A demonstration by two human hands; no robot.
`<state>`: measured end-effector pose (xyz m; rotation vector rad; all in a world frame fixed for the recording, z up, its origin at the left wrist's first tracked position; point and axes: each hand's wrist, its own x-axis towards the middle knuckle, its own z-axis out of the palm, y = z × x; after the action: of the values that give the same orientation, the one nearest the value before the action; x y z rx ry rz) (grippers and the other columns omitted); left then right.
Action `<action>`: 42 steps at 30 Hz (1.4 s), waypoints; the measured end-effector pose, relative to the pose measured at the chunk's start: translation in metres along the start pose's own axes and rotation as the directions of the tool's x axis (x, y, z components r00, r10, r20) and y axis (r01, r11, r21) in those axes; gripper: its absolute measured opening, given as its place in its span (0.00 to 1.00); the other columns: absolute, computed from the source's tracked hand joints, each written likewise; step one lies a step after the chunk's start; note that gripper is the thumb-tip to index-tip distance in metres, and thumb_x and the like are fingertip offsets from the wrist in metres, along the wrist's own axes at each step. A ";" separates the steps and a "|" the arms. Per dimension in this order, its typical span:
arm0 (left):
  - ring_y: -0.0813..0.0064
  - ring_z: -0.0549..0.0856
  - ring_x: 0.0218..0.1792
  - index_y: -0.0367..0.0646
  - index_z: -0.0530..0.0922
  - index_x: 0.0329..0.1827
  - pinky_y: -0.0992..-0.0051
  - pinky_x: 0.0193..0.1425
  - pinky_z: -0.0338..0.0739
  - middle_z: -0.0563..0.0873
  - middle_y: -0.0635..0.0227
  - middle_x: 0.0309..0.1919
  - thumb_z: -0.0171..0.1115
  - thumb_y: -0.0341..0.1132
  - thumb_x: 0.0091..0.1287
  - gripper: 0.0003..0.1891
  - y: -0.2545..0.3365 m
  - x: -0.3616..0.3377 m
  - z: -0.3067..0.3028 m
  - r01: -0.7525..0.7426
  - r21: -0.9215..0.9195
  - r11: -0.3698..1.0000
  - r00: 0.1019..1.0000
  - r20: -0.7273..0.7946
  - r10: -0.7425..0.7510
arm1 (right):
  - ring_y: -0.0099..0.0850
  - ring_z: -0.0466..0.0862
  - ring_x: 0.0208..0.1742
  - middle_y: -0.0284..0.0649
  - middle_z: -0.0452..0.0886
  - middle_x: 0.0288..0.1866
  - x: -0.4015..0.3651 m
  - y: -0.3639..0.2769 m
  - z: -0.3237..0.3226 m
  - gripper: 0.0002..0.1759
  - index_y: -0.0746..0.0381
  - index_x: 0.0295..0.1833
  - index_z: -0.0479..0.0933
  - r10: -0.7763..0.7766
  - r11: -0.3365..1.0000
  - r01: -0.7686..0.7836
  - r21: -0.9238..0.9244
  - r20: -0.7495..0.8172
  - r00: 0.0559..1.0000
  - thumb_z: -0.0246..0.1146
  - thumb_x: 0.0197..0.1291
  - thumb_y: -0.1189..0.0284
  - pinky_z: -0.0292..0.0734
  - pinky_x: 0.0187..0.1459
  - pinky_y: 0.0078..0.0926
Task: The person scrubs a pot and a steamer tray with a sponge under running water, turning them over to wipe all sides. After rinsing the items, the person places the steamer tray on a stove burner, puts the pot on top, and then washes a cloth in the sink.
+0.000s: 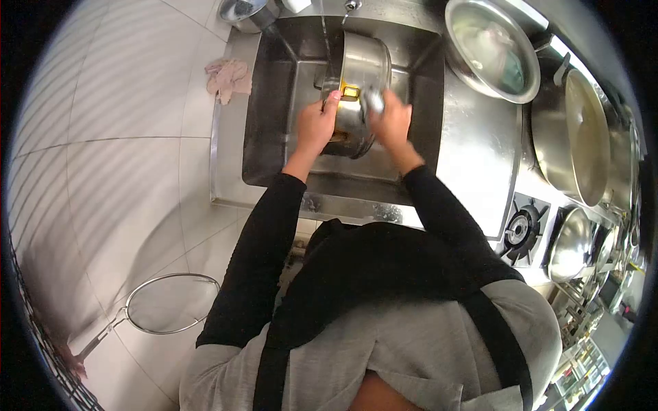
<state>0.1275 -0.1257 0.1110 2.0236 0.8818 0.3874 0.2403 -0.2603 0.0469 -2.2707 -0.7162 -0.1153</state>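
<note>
This looks like scrubbing: better to hold the pot (362,58) firmly against the sink (257,123) and press the silvery pad (374,101) in small, even strokes. Inside the sink, the tilted pot lies between the left hand (317,127), clamped beside its handle (350,92), and the right hand (391,125), closed around the pad.

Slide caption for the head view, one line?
Left hand grips a tipped metal pot in the sink; right hand holds a blurred silvery object.
</note>
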 end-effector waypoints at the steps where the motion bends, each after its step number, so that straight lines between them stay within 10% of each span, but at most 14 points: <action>1: 0.52 0.79 0.25 0.30 0.81 0.30 0.57 0.34 0.71 0.79 0.48 0.20 0.55 0.59 0.74 0.33 -0.003 0.003 0.002 0.001 0.024 1.000 1.000 0.006 -0.001 | 0.48 0.87 0.47 0.46 0.88 0.42 0.038 0.009 0.006 0.21 0.51 0.58 0.79 0.051 0.997 -0.049 -0.063 0.023 0.998 0.67 0.61 0.58 0.71 0.53 0.56; 4: 0.52 0.79 0.25 0.31 0.82 0.32 0.58 0.34 0.71 0.80 0.48 0.21 0.55 0.59 0.74 0.32 0.003 -0.005 0.008 0.011 -0.056 0.998 1.000 0.009 -0.010 | 0.50 0.87 0.46 0.47 0.88 0.43 0.138 0.011 -0.001 0.22 0.55 0.56 0.79 0.165 0.978 -0.140 -0.155 0.160 0.973 0.66 0.60 0.56 0.73 0.50 0.55; 7: 0.52 0.79 0.26 0.31 0.83 0.36 0.59 0.35 0.72 0.81 0.47 0.22 0.55 0.58 0.74 0.31 0.000 0.004 0.009 0.005 -0.079 0.997 1.000 -0.009 -0.006 | 0.49 0.86 0.47 0.47 0.88 0.43 0.078 0.017 0.025 0.22 0.57 0.54 0.78 0.000 0.996 -0.007 -0.084 -0.087 0.996 0.67 0.57 0.58 0.72 0.54 0.54; 10: 0.50 0.81 0.28 0.32 0.84 0.39 0.58 0.36 0.73 0.82 0.45 0.24 0.54 0.58 0.75 0.31 0.004 -0.001 0.008 0.052 -0.053 0.997 0.998 0.023 -0.051 | 0.45 0.86 0.47 0.43 0.88 0.45 -0.047 -0.022 -0.003 0.20 0.55 0.52 0.78 0.049 0.999 -0.049 -0.003 0.103 0.993 0.71 0.51 0.70 0.67 0.54 0.50; 15: 0.44 0.83 0.34 0.34 0.84 0.40 0.54 0.39 0.73 0.83 0.42 0.29 0.50 0.60 0.76 0.32 -0.001 -0.004 0.007 0.084 0.064 0.994 0.994 0.063 -0.088 | 0.48 0.86 0.42 0.48 0.87 0.41 0.014 -0.010 -0.016 0.18 0.54 0.48 0.82 0.230 0.970 -0.240 0.032 0.189 0.955 0.69 0.58 0.55 0.68 0.50 0.45; 19: 0.49 0.82 0.33 0.32 0.83 0.38 0.56 0.40 0.73 0.83 0.45 0.28 0.47 0.63 0.76 0.36 0.008 0.007 0.007 0.012 0.032 0.999 0.999 0.036 -0.013 | 0.46 0.84 0.36 0.46 0.86 0.36 -0.039 0.002 -0.002 0.15 0.57 0.42 0.82 -0.305 0.949 0.300 0.098 0.037 0.952 0.73 0.52 0.61 0.66 0.44 0.41; 21: 0.57 0.81 0.28 0.30 0.83 0.34 0.58 0.39 0.73 0.82 0.49 0.23 0.46 0.64 0.75 0.38 0.006 0.001 0.009 -0.042 0.022 0.999 0.999 -0.017 0.042 | 0.44 0.84 0.38 0.43 0.86 0.38 -0.030 -0.003 0.002 0.15 0.56 0.43 0.81 -0.227 0.974 0.227 0.013 0.085 0.970 0.73 0.50 0.63 0.65 0.44 0.41; 24: 0.41 0.84 0.37 0.31 0.82 0.33 0.52 0.40 0.72 0.84 0.43 0.28 0.45 0.63 0.76 0.37 0.007 0.000 0.005 -0.006 0.083 0.997 1.000 0.025 0.004 | 0.42 0.85 0.43 0.40 0.86 0.41 -0.016 -0.020 -0.010 0.16 0.54 0.44 0.80 -0.043 0.995 0.058 -0.081 0.177 0.983 0.74 0.49 0.67 0.67 0.46 0.39; 26: 0.45 0.84 0.31 0.32 0.78 0.23 0.53 0.39 0.71 0.81 0.47 0.21 0.41 0.64 0.77 0.40 0.008 0.001 0.003 0.137 -0.042 0.990 0.990 0.048 -0.135 | 0.44 0.86 0.41 0.43 0.86 0.37 -0.033 -0.005 0.002 0.14 0.57 0.41 0.79 -0.476 0.878 0.477 0.035 0.166 0.864 0.73 0.52 0.65 0.68 0.51 0.38; 28: 0.55 0.80 0.27 0.36 0.75 0.19 0.57 0.36 0.71 0.77 0.55 0.18 0.38 0.65 0.77 0.41 -0.010 -0.007 0.003 0.124 -0.064 0.990 0.991 0.061 -0.120 | 0.45 0.88 0.45 0.45 0.88 0.40 -0.022 0.002 -0.024 0.16 0.58 0.46 0.81 -0.436 0.881 0.471 -0.049 0.307 0.846 0.72 0.52 0.65 0.75 0.57 0.42; 33: 0.60 0.77 0.22 0.40 0.72 0.16 0.59 0.34 0.69 0.75 0.61 0.14 0.32 0.64 0.79 0.42 -0.032 -0.032 0.010 0.152 -0.112 0.982 0.988 0.052 -0.147 | 0.40 0.89 0.38 0.49 0.88 0.38 0.042 -0.027 -0.070 0.26 0.67 0.52 0.82 0.069 0.839 -0.349 0.416 0.555 0.829 0.69 0.64 0.54 0.81 0.43 0.36; 40: 0.66 0.76 0.22 0.41 0.74 0.16 0.62 0.33 0.70 0.72 0.67 0.13 0.32 0.64 0.79 0.41 -0.063 -0.062 0.020 0.189 -0.203 0.961 0.980 0.093 -0.174 | 0.46 0.89 0.43 0.56 0.88 0.46 -0.009 -0.017 -0.018 0.26 0.66 0.51 0.84 0.134 0.811 -0.495 0.313 0.724 0.677 0.69 0.60 0.54 0.81 0.49 0.41; 42: 0.69 0.75 0.22 0.40 0.74 0.16 0.64 0.32 0.69 0.72 0.67 0.13 0.34 0.64 0.79 0.41 -0.061 -0.073 0.028 0.108 -0.353 0.930 0.987 -0.071 -0.141 | 0.46 0.89 0.45 0.56 0.87 0.46 -0.017 -0.068 -0.025 0.26 0.66 0.53 0.83 0.072 0.913 -0.327 0.244 0.693 0.718 0.69 0.60 0.54 0.82 0.51 0.39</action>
<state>0.0649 -0.1719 0.0496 1.6257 0.9236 0.5331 0.1935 -0.2460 0.1030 -1.9900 -0.7535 0.9298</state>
